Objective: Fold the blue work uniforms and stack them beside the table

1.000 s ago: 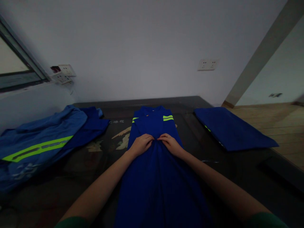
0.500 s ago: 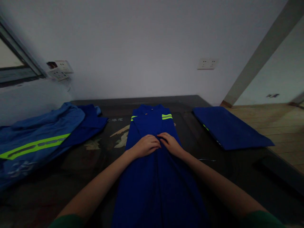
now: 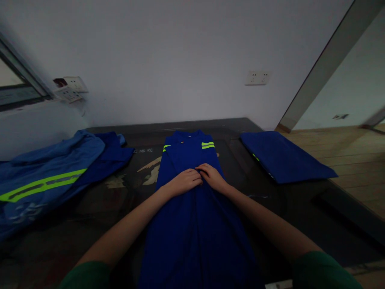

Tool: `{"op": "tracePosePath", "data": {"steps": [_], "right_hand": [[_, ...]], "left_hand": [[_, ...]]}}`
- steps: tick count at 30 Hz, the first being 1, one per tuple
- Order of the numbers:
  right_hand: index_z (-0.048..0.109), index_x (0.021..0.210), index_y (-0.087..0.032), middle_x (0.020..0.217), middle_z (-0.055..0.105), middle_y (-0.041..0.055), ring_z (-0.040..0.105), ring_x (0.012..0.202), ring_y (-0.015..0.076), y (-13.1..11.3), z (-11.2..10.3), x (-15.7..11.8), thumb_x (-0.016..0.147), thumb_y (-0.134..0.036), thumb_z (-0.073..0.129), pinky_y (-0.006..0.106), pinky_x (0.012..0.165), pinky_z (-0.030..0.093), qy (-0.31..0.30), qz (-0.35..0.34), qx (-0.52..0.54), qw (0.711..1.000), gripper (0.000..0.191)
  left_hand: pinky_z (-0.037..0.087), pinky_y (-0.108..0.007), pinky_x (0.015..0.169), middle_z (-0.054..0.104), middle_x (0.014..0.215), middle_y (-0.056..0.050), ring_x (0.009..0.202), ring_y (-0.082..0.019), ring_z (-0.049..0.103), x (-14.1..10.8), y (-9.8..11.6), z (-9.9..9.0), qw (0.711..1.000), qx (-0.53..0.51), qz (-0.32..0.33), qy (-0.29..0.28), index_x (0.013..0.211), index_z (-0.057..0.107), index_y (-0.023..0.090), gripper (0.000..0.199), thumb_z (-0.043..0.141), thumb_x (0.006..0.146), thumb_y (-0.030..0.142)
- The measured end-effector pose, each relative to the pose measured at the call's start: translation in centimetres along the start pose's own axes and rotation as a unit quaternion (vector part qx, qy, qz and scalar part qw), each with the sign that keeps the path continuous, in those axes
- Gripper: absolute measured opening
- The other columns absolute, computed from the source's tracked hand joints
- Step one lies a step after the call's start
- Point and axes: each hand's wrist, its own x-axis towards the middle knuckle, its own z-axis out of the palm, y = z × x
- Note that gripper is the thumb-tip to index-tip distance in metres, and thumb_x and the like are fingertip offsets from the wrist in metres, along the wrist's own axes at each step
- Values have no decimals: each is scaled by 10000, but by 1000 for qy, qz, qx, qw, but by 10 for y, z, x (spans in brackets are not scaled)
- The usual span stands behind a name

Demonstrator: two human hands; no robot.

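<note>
A dark blue work jacket (image 3: 171, 241) with a collar and yellow-green reflective stripes lies lengthwise on the table in front of me, its sides folded in to a narrow strip. Its collar end points at the wall; the near end runs out of view. My left hand (image 3: 188, 180) rests on the middle of it, fingers bent and closed on the cloth. Right beside it, my right hand (image 3: 212, 176) pinches the fabric at the centre, where the cloth is slightly gathered. The fingertips nearly meet and partly hide the cloth between them.
On the left lies a loose heap of blue garments (image 3: 60, 160) with a reflective stripe. A folded blue garment (image 3: 285, 156) sits at the right. The dark table (image 3: 222, 124) stands against a wall with sockets (image 3: 258, 78). A dark flat object (image 3: 345, 220) is near the right edge.
The view has shifted slightly. Both hands stay at the middle of the jacket, with the right hand's fingers a little closer to the left hand.
</note>
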Motion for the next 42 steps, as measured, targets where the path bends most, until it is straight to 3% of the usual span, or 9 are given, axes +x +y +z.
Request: {"op": "tracePosePath", "data": {"steps": [4,8,11,14,21,26,32,36,42], "right_hand": [[677,1076,-206,1039,648,81,594,1009,188,2,-5,6,906,-112,460,371,933,451,38,-3,12,999,291],[677,1084,-209,1056,635,83,579,1007,192,6,-8,25,882,-124,531,360,894,454,53,-6,-1,999,263],[707,1004,-210,1048,647,80,566,1018,203,10,-11,43,850,-162,617,382,914,420,-5,-33,-26,999,185],[719,882,-199,956,677,56,586,981,192,15,-14,56,847,-203,648,379,941,379,-84,-81,-20,993,79],[694,876,-190,960,660,52,562,971,194,27,-17,63,874,-278,621,359,920,379,-135,-78,-23,987,115],[700,931,-200,985,662,46,552,985,185,26,-20,63,895,-288,597,346,929,353,-180,-117,2,977,140],[663,902,-208,1030,613,59,481,1035,239,14,-10,61,888,-309,603,386,875,310,-163,-52,-120,978,119],[620,901,-186,989,618,60,492,989,228,9,-4,62,906,-284,577,368,854,287,-170,-52,-152,972,107],[595,927,-188,987,625,55,499,948,212,10,-6,61,921,-308,556,331,831,292,-178,-78,-143,970,127]], "left_hand": [[473,-313,844,649,954,-73,940,-179,587,-2,5,-8,992,-57,-81,81,933,581,147,189,402,973,192],[494,-312,817,643,1042,-81,939,-168,614,-4,15,-9,977,-132,-151,68,1010,534,164,204,332,984,177],[502,-303,804,638,974,-57,873,-159,625,-6,22,-6,960,-187,-200,55,1035,524,174,197,338,971,160],[483,-296,875,609,1036,-58,967,-153,596,-8,28,-9,942,-243,-218,80,1090,531,184,255,352,934,93],[480,-255,855,580,1080,-51,972,-141,593,-19,40,-20,955,-232,-186,16,1063,626,206,288,449,883,69],[491,-242,765,644,1020,-30,879,-134,632,-25,46,-13,967,-147,-204,31,1019,642,200,231,476,893,100],[457,-296,746,663,893,-37,862,-169,598,-21,49,-12,978,-69,-189,58,901,644,181,150,520,872,103],[427,-346,848,673,959,-45,965,-192,576,-17,52,-16,993,-48,-100,40,865,616,169,121,508,888,122],[406,-327,915,682,927,-18,852,-128,602,-14,56,-22,999,-1,34,12,1009,621,210,235,404,967,131]]}}
